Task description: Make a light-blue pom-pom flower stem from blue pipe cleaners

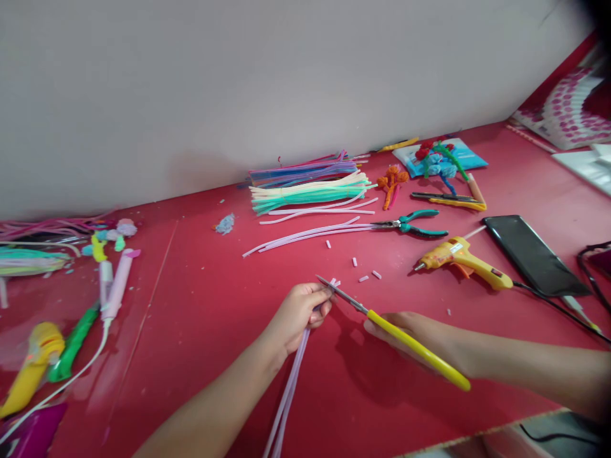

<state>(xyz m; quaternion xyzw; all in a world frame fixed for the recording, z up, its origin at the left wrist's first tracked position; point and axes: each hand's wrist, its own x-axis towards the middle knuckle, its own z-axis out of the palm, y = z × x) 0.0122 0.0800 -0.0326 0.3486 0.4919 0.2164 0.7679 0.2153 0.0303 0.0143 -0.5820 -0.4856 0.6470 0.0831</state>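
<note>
My left hand [305,313] pinches several pale lilac pipe cleaners [292,388] near their upper ends; their long tails hang toward the near edge. In my right hand [415,334] are scissors [410,348] with a long yellow handle, held with the blades pointing left. The blades cross the short pipe cleaner tips that stick out past my left fingertips. Short lilac cut pieces [354,261] lie on the red table just beyond the blades. Farther back, more lilac pipe cleaners [305,236] lie with their right ends at the jaws of teal-handled pliers [405,224].
Behind are bundles of mint and cream pipe cleaners [310,193], orange pipe cleaner flowers [392,183] and a blue packet [458,156]. To the right lie a yellow glue gun [463,259] and a black phone [534,254]. A pink hair-straightener-like tool [117,286] with a white cord lies left.
</note>
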